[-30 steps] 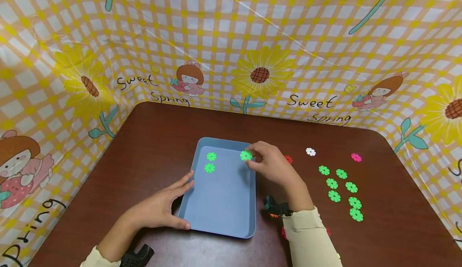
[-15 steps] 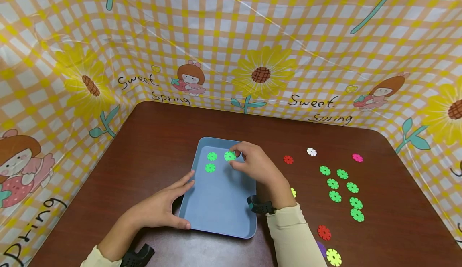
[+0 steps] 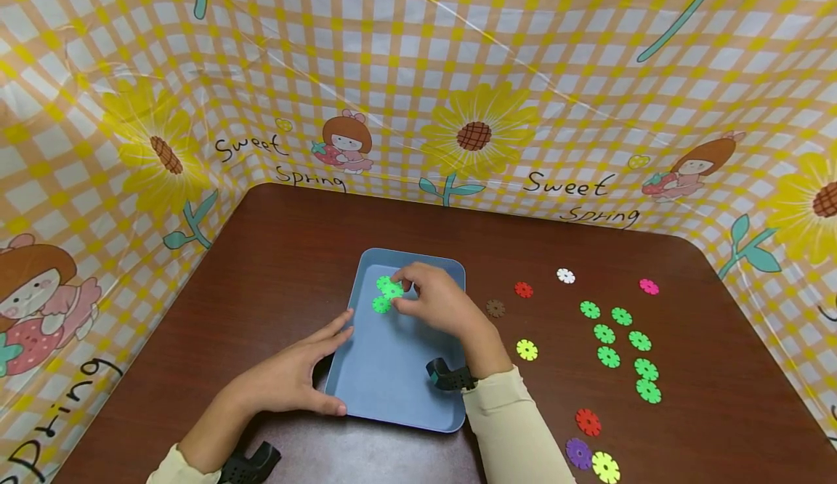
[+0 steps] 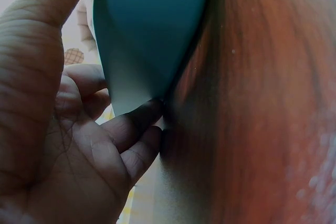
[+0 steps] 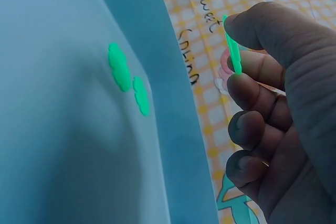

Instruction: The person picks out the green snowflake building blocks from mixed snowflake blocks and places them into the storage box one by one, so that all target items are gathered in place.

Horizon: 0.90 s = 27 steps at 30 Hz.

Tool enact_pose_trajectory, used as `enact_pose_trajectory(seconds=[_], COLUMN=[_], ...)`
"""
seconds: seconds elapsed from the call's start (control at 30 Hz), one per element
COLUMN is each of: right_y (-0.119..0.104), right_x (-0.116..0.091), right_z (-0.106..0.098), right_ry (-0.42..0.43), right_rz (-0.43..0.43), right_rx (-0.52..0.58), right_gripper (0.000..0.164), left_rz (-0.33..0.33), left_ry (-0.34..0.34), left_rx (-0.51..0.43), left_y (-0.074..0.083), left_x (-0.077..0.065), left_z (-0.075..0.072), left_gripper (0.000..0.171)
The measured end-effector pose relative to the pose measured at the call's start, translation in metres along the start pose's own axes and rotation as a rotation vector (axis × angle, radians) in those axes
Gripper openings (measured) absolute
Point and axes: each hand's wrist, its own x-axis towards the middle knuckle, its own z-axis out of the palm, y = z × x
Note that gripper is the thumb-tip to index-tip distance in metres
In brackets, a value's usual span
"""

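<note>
In the head view, my right hand (image 3: 434, 299) pinches a green notched plastic disc (image 3: 391, 290) between thumb and fingertips, over the far left part of a blue tray (image 3: 392, 375). The held disc shows edge-on in the right wrist view, raised off the tray floor. Two more green discs (image 5: 119, 67) lie flat in the tray; from the head view the held one overlaps them. My left hand (image 3: 288, 378) touches the tray's left side with spread fingers, its thumb at the near left corner. Its fingertips meet the outer tray wall (image 4: 152, 24) in the left wrist view.
Right of the tray, several loose green discs (image 3: 609, 357) lie on the dark wooden table (image 3: 294, 237). Around them are red (image 3: 588, 422), yellow (image 3: 527, 350), purple (image 3: 578, 453), brown (image 3: 495, 309), white (image 3: 565, 276) and pink (image 3: 649, 286) discs. A checked cloth (image 3: 392, 70) surrounds the table's back and sides.
My right hand has moved left across the tray with the green disc, from the right rim to above the two lying discs. My left hand has stayed at the tray's side.
</note>
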Motion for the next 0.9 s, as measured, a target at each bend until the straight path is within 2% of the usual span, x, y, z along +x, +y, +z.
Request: enact_pose_trajectory(seconds=[0.47,0.9], right_y=[-0.006,-0.004], right_x=[0.005,0.008], right_z=[0.016,0.028], right_ry=[-0.088,-0.235], right_rz=[-0.046,-0.046], right_rx=[-0.023,-0.048], right_gripper=[0.021,0.020], left_rz=[-0.003,-0.010], left_ry=[-0.002,-0.014], left_rx=[-0.002,-0.017], left_y=[0.002,0.003], left_x=[-0.001,-0.001], left_z=[-0.002,-0.002], left_gripper=[0.111,0.112])
